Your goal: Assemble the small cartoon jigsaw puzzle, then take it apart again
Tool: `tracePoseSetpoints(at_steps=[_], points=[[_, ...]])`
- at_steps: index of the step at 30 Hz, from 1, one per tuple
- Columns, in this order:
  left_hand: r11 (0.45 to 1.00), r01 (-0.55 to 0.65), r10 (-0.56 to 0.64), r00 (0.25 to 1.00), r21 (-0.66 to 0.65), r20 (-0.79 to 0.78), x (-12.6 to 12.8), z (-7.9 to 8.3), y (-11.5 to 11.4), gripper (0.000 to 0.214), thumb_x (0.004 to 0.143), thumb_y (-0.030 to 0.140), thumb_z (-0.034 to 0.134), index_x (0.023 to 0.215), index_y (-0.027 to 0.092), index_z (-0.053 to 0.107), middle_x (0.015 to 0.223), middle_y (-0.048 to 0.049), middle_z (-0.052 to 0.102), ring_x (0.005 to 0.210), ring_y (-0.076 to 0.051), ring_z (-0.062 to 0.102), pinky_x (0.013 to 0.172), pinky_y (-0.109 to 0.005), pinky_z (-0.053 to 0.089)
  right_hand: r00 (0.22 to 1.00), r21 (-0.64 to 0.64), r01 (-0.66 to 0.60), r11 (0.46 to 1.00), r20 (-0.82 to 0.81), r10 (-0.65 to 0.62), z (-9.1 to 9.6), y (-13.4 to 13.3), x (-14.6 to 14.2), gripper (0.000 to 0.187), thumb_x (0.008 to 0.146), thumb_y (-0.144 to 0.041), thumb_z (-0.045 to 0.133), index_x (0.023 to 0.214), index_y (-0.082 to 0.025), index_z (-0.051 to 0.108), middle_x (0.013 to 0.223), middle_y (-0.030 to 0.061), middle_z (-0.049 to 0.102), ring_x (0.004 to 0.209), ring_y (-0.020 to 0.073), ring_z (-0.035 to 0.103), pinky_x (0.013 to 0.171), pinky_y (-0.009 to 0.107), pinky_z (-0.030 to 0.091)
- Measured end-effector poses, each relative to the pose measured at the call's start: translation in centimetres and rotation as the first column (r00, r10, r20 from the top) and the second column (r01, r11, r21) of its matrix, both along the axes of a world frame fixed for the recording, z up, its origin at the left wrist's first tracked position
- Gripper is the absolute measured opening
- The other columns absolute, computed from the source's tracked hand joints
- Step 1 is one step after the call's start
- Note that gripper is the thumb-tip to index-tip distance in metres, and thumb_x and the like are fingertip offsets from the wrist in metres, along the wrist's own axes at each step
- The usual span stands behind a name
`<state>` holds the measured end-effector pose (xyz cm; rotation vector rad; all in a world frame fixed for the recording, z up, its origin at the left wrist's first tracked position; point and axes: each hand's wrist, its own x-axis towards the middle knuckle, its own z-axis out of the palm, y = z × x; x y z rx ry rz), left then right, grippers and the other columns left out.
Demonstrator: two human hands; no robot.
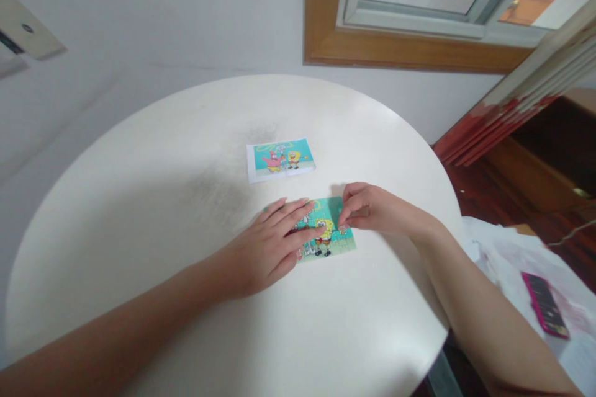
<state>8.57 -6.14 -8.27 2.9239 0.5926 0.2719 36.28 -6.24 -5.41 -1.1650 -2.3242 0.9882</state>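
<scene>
A small cartoon jigsaw puzzle [331, 237] with a teal background lies flat near the middle of a round white table [139, 198]. My left hand [270, 245] rests flat on the puzzle's left half, fingers stretched out and covering that part. My right hand [367, 208] is at the puzzle's upper right edge, fingers curled and fingertips pressing down on it. Behind the puzzle lies a printed picture card [280, 159] showing the same cartoon scene, apart from both hands.
A white wall and a wood-framed window [400, 56] stand behind the table. To the right, below the table's edge, lie white paper or plastic sheets [507, 260] and a pink-edged phone [544, 305]. Dark wooden furniture [549, 161] fills the right side.
</scene>
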Motion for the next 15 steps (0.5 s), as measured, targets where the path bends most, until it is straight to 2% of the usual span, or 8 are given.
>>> tracePoseSetpoints(at_steps=[4,11,15], points=[[1.0,-0.006,0.006,1.0,0.017,0.006,0.01,-0.12,-0.01,0.048,0.094,0.02,0.043,0.141,0.026,0.044,0.154,-0.008,0.035,0.144,-0.026,0.024,0.118,-0.05,0.02,0.999,-0.005,0.034,0.999,0.007,-0.034,-0.05,0.02,0.01,0.013,0.082,-0.017,0.065,0.083,-0.02,0.077,0.081,0.0021,0.055,0.07,0.0109,0.054,0.064,0.025,0.047],[0.998,-0.033,0.034,0.999,0.056,-0.011,0.1,-0.22,-0.13,0.051,0.095,0.023,0.039,0.145,0.015,0.035,0.153,-0.0121,0.035,0.144,-0.024,0.026,0.12,-0.046,0.017,0.996,-0.013,0.09,0.996,-0.004,-0.09,-0.38,0.14,0.26,0.012,0.081,-0.018,0.064,0.082,-0.019,0.076,0.082,0.0019,0.056,0.066,0.0101,0.053,0.061,0.025,0.046],[0.997,-0.034,0.035,0.999,0.065,-0.014,0.11,-0.27,-0.15,0.048,0.095,0.024,0.039,0.143,0.016,0.039,0.154,-0.0112,0.035,0.145,-0.024,0.025,0.12,-0.046,0.017,0.984,0.015,0.176,0.984,-0.023,-0.176,-0.4,0.28,0.35,0.014,0.083,-0.017,0.062,0.084,-0.02,0.076,0.083,0.0014,0.057,0.065,0.0087,0.053,0.061,0.024,0.044]])
